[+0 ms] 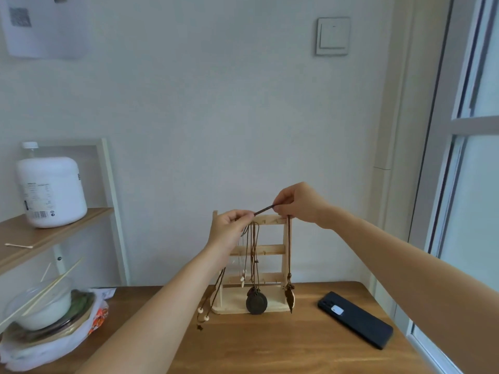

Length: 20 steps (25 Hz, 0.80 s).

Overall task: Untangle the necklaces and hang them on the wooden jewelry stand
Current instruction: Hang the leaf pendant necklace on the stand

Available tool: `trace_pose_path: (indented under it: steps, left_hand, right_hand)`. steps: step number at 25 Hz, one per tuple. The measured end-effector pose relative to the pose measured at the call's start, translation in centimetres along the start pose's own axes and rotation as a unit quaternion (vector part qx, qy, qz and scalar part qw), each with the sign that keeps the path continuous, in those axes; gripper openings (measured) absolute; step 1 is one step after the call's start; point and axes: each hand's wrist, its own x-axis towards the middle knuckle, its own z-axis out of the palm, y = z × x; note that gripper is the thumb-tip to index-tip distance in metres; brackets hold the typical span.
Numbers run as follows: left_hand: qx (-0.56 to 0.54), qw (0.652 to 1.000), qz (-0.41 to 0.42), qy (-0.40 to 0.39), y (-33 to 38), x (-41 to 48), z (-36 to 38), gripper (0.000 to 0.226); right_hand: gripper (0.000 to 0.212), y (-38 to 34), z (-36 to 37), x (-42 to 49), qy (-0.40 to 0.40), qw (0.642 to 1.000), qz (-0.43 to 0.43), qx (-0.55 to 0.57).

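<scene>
Pale wooden jewelry stand point(270, 249), dark brown cord point(264, 210), dark round pendant point(256, 304), black phone point(355, 319), warm brown table point(270, 346), white jug point(51, 191), pale grey wall point(216, 103)

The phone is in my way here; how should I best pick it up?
Pinch the black phone across its two long edges near the middle, coming straight down from above: it lies flat on the wooden table, slim, angled, with nothing touching it.
</scene>
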Motion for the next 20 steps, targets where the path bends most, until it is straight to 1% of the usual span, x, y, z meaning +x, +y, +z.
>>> trace_pose_path:
  steps: [1, 3, 6, 9, 11, 14, 17, 19, 20]
  left_hand:
    - [0.007, 1.0, 0.007, 0.009, -0.2, 0.3, 0.4, 0.012]
    - [0.013, 0.999, 0.02, 0.029, -0.9, 0.7, 1.2, 0.013]
    - [0.004, 0.999, 0.005, 0.053, -2.2, 1.3, 1.8, 0.008]
    - [0.028, 0.998, -0.014, 0.055, -4.1, 1.8, 2.0, 0.019]
    - [0.027, 0.997, -0.025, 0.063, -5.2, 2.0, 1.8, 0.019]
    - [0.037, 0.997, -0.028, 0.068, -6.4, 1.7, 1.7, 0.017]
    - [0.052, 0.996, -0.038, 0.057, -8.0, 1.1, 1.9, 0.014]
    - [0.035, 0.997, -0.057, 0.044, -8.9, 0.5, 2.1, 0.009]
    - [0.029, 0.997, -0.068, 0.038, -9.4, 0.2, 2.3, 0.01]
  right_hand:
    - [0.008, 0.1, -0.1, 0.5, 0.012, 0.999, -0.012, -0.046]
    - [0.009, 0.5, -0.2, 1.3, 0.018, 0.995, -0.027, -0.096]
    - [0.011, 1.4, 0.1, 2.3, 0.019, 0.989, -0.045, -0.141]
    - [0.01, 2.8, 0.9, 3.0, 0.03, 0.982, -0.066, -0.176]
    - [0.009, 3.6, 1.4, 3.3, 0.037, 0.979, -0.076, -0.183]
    - [0.005, 4.7, 2.0, 3.6, 0.054, 0.965, -0.125, -0.223]
    - [0.006, 6.0, 2.2, 3.3, 0.086, 0.958, -0.147, -0.232]
    - [0.006, 6.8, 2.8, 2.1, 0.118, 0.958, -0.161, -0.208]
    - [0.007, 7.2, 3.4, 1.2, 0.138, 0.962, -0.158, -0.175]
